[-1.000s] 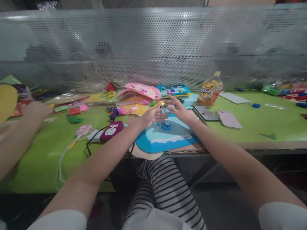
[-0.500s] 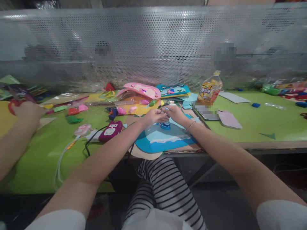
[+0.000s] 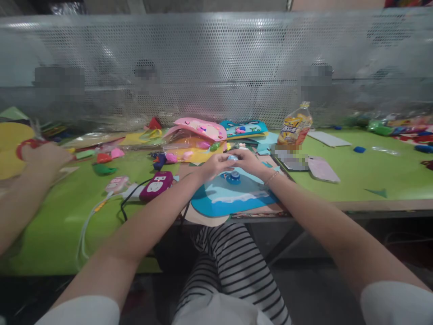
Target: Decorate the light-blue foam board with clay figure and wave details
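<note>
My left hand and my right hand meet above a blue craft sheet. Between their fingertips they pinch a small light-blue piece, too small to make out well. Just below the fingers, a round dark-blue piece rests on the sheet. A wavy white strip crosses the sheet's lower part. Behind my hands lie a curved pink craft piece and a blue decorated one.
Another person's hand holds red-handled scissors at the left. A magenta device with cables lies left of the sheet. To the right are a bottle and a pink phone. A perforated metal panel stands behind.
My fingers have shifted slightly and moved off the round dark-blue piece, which now shows more fully. At the left, the other person's hand and scissors have moved, and a yellow sheet has been raised.
</note>
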The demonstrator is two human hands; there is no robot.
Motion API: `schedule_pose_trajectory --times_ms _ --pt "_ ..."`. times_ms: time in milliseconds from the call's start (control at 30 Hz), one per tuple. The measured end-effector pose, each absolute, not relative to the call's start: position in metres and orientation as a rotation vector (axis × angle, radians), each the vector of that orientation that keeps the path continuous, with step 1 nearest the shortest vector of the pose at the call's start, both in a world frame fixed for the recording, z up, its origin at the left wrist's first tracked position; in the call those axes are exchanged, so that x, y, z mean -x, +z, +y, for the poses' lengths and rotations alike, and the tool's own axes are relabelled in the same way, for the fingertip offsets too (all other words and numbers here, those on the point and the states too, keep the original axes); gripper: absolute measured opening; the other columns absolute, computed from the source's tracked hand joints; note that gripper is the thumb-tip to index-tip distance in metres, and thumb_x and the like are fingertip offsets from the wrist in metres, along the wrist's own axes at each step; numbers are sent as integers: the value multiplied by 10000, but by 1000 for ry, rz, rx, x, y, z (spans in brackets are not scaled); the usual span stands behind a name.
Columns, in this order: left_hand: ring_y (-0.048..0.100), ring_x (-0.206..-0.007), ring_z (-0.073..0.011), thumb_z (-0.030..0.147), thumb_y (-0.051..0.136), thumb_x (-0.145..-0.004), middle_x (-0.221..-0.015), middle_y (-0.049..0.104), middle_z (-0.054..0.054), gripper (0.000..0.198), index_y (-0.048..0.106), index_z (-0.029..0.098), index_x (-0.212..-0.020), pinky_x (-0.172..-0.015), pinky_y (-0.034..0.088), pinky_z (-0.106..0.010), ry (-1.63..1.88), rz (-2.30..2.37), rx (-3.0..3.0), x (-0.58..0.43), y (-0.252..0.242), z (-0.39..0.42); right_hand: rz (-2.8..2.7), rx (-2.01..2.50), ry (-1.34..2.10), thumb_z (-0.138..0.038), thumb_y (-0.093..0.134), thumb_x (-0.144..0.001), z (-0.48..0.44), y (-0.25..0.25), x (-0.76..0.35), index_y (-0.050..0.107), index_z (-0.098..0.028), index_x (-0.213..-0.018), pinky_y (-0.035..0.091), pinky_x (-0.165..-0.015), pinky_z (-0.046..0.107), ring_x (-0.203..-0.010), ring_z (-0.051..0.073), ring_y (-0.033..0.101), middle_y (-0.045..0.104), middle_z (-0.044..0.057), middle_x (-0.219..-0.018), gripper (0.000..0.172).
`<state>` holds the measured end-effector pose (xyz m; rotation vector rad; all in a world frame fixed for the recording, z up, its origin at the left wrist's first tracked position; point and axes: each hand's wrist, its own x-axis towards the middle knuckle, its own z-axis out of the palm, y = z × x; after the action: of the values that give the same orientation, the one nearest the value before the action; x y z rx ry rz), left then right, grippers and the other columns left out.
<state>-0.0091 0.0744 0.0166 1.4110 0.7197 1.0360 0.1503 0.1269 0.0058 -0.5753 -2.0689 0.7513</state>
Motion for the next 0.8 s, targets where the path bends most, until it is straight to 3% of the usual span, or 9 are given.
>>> schedule_pose_trajectory --times_ms 267,500,600,700,800 --pt "619 -582 -133 338 707 -727 -584 631 -33 259 619 107 -648 -727 514 -309 1079 851 -1294 10 14 82 -2201 658 466 -294 649 -717 122 6 -150 702 -115 -936 388 -555 209 -592 98 477 621 -15 -666 287" --pt "638 -641 -143 221 616 -802 -639 649 -41 119 628 114 -751 -784 501 -313 1036 735 -1191 14 17 81 -2232 585 469 -299 714 -670 125 9 -159 641 -179 -1177 510 -694 277 -746 172 612 713 43 -978 526" --pt "664 -700 -176 257 459 -882 -677 670 -78 259 641 109 -775 -804 504 -331 990 685 -1072 16 25 80 -2258 547 499 -313 734 -659 127 10 -163 586 -223 -1246 537 -739 307 -894 221 635 671 48 -1135 612" --pt "671 -704 -178 277 345 -922 -669 675 -92 375 650 95 -798 -810 508 -334 945 662 -986 18 32 79 -2222 583 438 -272 706 -700 129 9 -162 614 -238 -1209 548 -752 327 -913 225 645 680 50 -1117 519" --pt "678 -701 -162 282 409 -918 -640 669 -55 291 636 120 -834 -848 501 -335 998 664 -960 17 34 77 -2174 586 341 -253 674 -735 130 9 -160 664 -232 -1137 543 -783 347 -916 228 653 694 57 -1079 403"
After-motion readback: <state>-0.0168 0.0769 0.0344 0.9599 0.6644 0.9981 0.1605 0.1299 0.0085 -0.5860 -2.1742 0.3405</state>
